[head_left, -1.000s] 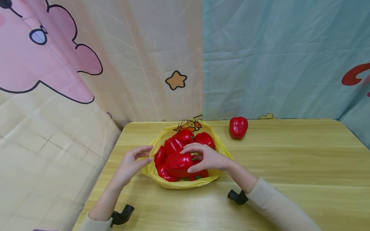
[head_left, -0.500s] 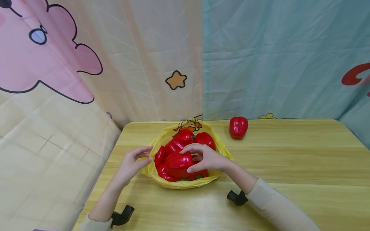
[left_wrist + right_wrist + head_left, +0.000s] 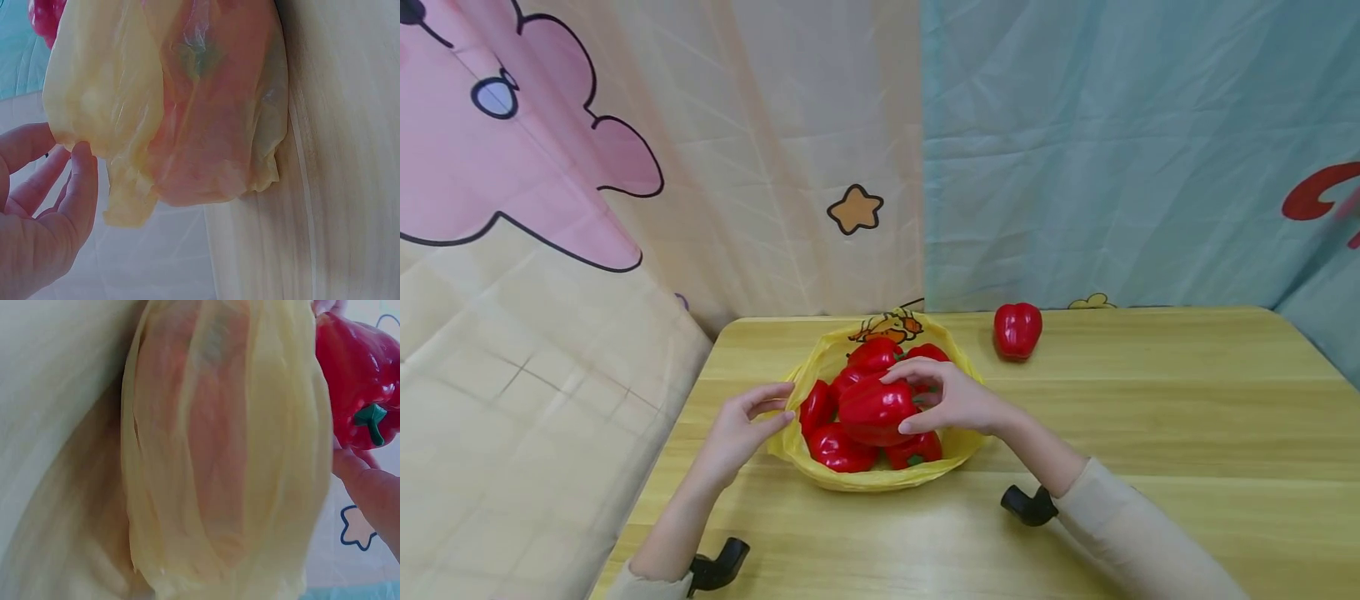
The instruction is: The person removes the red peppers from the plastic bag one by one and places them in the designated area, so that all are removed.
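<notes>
The left hand (image 3: 737,433) pinches the left rim of a yellow plastic bag (image 3: 865,481) between thumb and fingertips; the left wrist view shows the thin film caught there. The bag stands open on the left part of a wood-grain table (image 3: 1150,417).

The right hand (image 3: 951,396) grips a glossy red bell pepper (image 3: 871,410), its thumb on the near side and its fingers over the far side. The green stem end faces right, towards the palm. In the right wrist view this pepper is raised above the bag's rim.

Below and around it, other red peppers (image 3: 842,451) lie heaped inside the bag. A lone pepper (image 3: 1018,332) is on the table near its far edge, to the right of the bag and apart from it. Behind the table hangs a printed curtain (image 3: 1112,167) with an orange star (image 3: 855,209) on its beige part.
</notes>
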A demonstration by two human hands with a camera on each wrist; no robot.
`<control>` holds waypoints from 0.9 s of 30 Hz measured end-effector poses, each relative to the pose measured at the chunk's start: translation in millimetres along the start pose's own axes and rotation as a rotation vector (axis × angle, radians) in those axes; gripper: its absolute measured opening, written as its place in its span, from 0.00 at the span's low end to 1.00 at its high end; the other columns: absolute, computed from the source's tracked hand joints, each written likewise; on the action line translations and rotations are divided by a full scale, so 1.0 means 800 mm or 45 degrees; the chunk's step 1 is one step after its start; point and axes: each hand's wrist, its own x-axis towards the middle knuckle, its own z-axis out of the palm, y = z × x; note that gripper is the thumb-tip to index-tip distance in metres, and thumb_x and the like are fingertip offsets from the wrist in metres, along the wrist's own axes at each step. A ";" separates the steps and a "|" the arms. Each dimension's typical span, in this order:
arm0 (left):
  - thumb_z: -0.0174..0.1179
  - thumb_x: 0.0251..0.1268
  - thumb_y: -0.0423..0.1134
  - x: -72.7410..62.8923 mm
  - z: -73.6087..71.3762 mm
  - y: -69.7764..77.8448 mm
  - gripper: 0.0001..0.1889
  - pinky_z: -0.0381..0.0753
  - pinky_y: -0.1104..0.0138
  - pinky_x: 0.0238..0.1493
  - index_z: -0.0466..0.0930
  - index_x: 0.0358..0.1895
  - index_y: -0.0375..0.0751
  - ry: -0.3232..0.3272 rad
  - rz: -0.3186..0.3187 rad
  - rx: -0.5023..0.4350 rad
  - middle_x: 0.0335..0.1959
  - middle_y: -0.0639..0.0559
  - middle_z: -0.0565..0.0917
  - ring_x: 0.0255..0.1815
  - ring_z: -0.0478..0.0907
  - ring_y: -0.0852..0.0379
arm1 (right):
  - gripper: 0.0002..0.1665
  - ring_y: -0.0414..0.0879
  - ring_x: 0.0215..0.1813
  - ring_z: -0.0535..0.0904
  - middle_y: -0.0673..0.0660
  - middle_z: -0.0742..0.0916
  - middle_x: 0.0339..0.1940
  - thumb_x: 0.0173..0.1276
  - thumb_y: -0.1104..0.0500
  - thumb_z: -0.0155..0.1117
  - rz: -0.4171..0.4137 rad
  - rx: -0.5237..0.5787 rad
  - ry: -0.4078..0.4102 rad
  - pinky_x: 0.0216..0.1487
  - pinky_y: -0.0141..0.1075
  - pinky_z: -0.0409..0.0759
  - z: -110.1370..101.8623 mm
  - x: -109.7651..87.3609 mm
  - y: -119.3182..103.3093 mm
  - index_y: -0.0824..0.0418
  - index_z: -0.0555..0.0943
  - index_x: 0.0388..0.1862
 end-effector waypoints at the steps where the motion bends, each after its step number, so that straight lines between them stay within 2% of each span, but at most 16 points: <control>1: 0.61 0.60 0.30 0.000 0.001 0.000 0.22 0.78 0.74 0.42 0.73 0.58 0.30 0.000 -0.002 -0.002 0.57 0.37 0.74 0.54 0.72 0.43 | 0.29 0.56 0.55 0.72 0.58 0.74 0.57 0.54 0.64 0.71 0.008 -0.002 0.004 0.52 0.42 0.77 -0.003 -0.002 -0.001 0.60 0.75 0.56; 8: 0.60 0.60 0.29 0.001 0.001 0.001 0.21 0.78 0.75 0.42 0.73 0.57 0.29 0.010 0.015 0.012 0.57 0.36 0.74 0.53 0.73 0.42 | 0.31 0.56 0.54 0.74 0.59 0.75 0.57 0.54 0.65 0.71 0.012 0.015 0.044 0.49 0.43 0.79 -0.019 -0.010 -0.007 0.59 0.74 0.58; 15: 0.61 0.61 0.30 0.000 0.001 0.003 0.22 0.78 0.74 0.42 0.72 0.58 0.29 -0.008 -0.002 0.009 0.57 0.36 0.73 0.54 0.72 0.42 | 0.32 0.58 0.53 0.74 0.62 0.77 0.54 0.53 0.65 0.71 0.010 0.038 0.123 0.46 0.45 0.80 -0.033 -0.020 -0.016 0.61 0.73 0.59; 21: 0.61 0.60 0.30 0.000 0.000 0.003 0.21 0.78 0.74 0.42 0.72 0.58 0.29 -0.009 0.003 -0.001 0.58 0.36 0.73 0.54 0.72 0.42 | 0.34 0.58 0.55 0.72 0.61 0.76 0.57 0.51 0.64 0.73 0.003 -0.022 0.196 0.45 0.45 0.81 -0.050 -0.029 -0.024 0.61 0.73 0.59; 27: 0.60 0.60 0.30 0.000 -0.001 -0.001 0.21 0.78 0.73 0.42 0.72 0.58 0.29 -0.021 -0.014 -0.007 0.58 0.36 0.73 0.53 0.72 0.42 | 0.34 0.58 0.55 0.73 0.63 0.76 0.58 0.51 0.65 0.73 0.005 -0.060 0.221 0.43 0.46 0.81 -0.066 -0.037 -0.027 0.63 0.73 0.59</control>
